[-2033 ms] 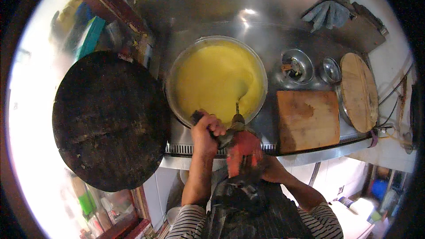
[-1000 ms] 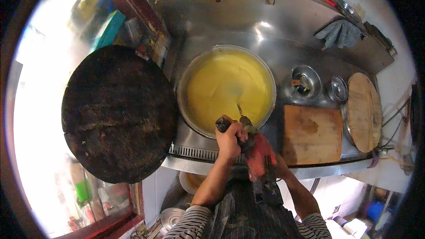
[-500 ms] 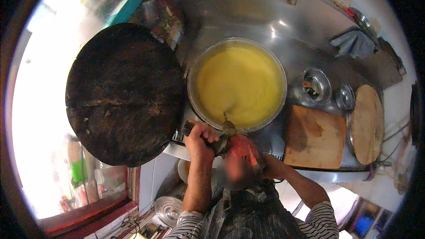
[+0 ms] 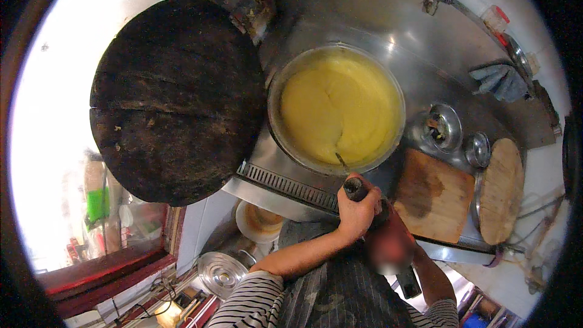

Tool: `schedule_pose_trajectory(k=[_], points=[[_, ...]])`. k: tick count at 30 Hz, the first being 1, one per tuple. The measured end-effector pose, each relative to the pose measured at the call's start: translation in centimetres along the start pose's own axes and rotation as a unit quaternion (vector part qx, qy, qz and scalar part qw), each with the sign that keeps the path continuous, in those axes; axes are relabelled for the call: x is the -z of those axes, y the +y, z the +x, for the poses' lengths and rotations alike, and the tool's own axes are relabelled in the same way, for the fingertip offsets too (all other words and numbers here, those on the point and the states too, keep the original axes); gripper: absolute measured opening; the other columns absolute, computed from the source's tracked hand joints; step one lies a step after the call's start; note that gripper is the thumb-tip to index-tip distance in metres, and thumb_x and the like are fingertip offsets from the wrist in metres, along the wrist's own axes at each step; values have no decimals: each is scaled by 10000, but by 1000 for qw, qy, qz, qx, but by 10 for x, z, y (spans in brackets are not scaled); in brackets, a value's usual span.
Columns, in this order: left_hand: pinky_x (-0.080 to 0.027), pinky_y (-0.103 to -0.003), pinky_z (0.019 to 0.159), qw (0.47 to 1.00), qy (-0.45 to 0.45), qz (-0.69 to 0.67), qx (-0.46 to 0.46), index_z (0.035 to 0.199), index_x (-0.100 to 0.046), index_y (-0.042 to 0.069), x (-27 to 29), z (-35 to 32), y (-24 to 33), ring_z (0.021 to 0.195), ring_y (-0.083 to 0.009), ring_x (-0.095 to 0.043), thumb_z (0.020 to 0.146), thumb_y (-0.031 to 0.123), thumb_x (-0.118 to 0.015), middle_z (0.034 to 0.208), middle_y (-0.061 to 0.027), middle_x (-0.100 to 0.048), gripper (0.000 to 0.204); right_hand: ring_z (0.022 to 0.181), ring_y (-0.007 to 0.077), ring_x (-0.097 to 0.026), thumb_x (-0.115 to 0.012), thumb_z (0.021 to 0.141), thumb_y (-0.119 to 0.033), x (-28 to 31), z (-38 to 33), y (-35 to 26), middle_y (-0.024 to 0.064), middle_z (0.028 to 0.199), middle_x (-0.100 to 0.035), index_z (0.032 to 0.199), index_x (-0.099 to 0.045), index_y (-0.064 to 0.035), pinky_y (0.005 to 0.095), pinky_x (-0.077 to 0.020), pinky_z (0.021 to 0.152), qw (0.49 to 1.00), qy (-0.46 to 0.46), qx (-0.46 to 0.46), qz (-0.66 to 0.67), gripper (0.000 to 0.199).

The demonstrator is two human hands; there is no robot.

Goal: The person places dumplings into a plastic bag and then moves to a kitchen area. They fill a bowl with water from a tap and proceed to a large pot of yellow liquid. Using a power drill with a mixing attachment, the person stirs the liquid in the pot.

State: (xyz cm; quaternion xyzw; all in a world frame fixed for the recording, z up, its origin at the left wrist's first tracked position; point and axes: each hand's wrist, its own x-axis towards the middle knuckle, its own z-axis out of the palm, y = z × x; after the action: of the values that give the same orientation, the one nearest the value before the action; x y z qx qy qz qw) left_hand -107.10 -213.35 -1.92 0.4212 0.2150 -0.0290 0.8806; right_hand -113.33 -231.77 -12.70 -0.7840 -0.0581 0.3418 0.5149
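1 red drill (image 4: 395, 226) just below-right of the pot (image 4: 276, 94), long axis slanting up-left, rod (image 4: 342, 160) dipping into yellow mix (image 4: 328, 100). Left hand (image 4: 359, 208), nearer the pot, clenched round side handle (image 4: 355, 189); right hand hidden, can't tell.

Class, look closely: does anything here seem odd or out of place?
Yes: a power drill has its shaft in the metal pot of yellow liquid; a workshop tool looks odd there. The cutting board is darkly stained toward its left.
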Motion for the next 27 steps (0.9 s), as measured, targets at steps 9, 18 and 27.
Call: schedule_pose_trajectory(k=[9, 18, 27], points=[[-383, -269, 402, 998, 47, -11, -27, 744, -426, 56, 8, 6, 20, 425, -129, -453, 738, -52, -556, 554, -43, -469, 170, 958, 193, -563, -710, 706, -162, -26, 13, 3, 114, 1047, -605, 1171, -509, -41, 340, -460, 839, 999, 4, -5, 39, 521], [-384, -254, 422, 1000, 17, -15, -4, 710, -425, 63, -3, 1, 1, 449, -110, -471, 724, -39, -570, 567, -29, -482, 178, 947, 193, -565, -708, 706, -174, -6, 8, 2, 117, 1036, -609, 1160, -516, -40, 342, -462, 832, 999, -5, -11, 44, 511], [-378, -255, 418, 999, 24, 37, 16, 725, -427, 54, -1, 14, 13, 450, -121, -479, 732, -24, -568, 570, -37, -491, 162, 936, 192, -566, -705, 706, -186, -5, 22, -19, 121, 1025, -612, 1149, -523, -38, 345, -464, 826, 992, -37, -4, 119, 501]])
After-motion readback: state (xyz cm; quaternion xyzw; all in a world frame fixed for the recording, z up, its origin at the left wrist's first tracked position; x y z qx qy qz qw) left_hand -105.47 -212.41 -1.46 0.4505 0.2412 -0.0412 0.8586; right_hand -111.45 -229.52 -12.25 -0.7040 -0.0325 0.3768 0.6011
